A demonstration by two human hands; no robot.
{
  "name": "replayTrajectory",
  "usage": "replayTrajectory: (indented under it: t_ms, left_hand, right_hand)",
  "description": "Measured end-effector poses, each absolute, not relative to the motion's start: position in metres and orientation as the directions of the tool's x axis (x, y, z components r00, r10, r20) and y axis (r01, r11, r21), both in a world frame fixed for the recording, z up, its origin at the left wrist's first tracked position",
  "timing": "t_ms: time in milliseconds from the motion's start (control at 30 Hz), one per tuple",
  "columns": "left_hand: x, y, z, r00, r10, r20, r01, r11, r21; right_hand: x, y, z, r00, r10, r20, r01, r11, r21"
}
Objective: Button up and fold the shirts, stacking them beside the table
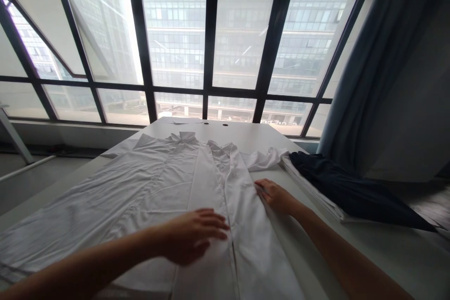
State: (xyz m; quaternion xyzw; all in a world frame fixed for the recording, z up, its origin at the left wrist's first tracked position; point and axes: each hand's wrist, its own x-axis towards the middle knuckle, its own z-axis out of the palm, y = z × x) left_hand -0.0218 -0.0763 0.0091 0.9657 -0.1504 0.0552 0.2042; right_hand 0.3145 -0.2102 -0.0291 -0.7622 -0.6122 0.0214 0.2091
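Though creased, a flat white shirt [140, 192]

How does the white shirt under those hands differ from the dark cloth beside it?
The white collared shirt is spread flat and wide; the dark navy fabric lies in a long, narrow bundle. The shirt covers most of the white table; the fabric sits at its edge. Both are cloth on that table.

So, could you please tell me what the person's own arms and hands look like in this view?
The left forearm and right forearm are bare, with no sleeve in view. The left hand and right hand wear no gloves, and I can see no watch, bracelet or ring.
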Motion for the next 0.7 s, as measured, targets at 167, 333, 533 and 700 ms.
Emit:
replayTrajectory:
  t_ms: [167,333,533,700]
  left_hand:
    - [-0.025,-0.008,0.019,0.998,-0.004,0.063,-0.021,-0.964,0.265]
    - [-0.029,-0.009,0.012,0.995,-0.086,-0.050,-0.063,-0.932,0.356]
    - [-0.018,-0.030,0.011,0.989,-0.090,0.114,-0.131,-0.887,0.443]
    - [-0.017,-0.044,0.019,0.962,0.125,0.241,-0.111,-0.628,0.770]
  right_hand:
    - [0.311,-0.214,-0.022,0.193,0.960,0.204,0.925,-0.109,-0.364]
    - [0.301,-0.224,-0.007,0.120,0.991,0.051,0.899,-0.086,-0.429]
    - [0.273,-0.232,0.015,0.036,0.996,0.078,0.893,0.003,-0.451]
    - [0.258,-0.234,0.027,-0.027,0.996,0.082,0.663,0.080,-0.744]
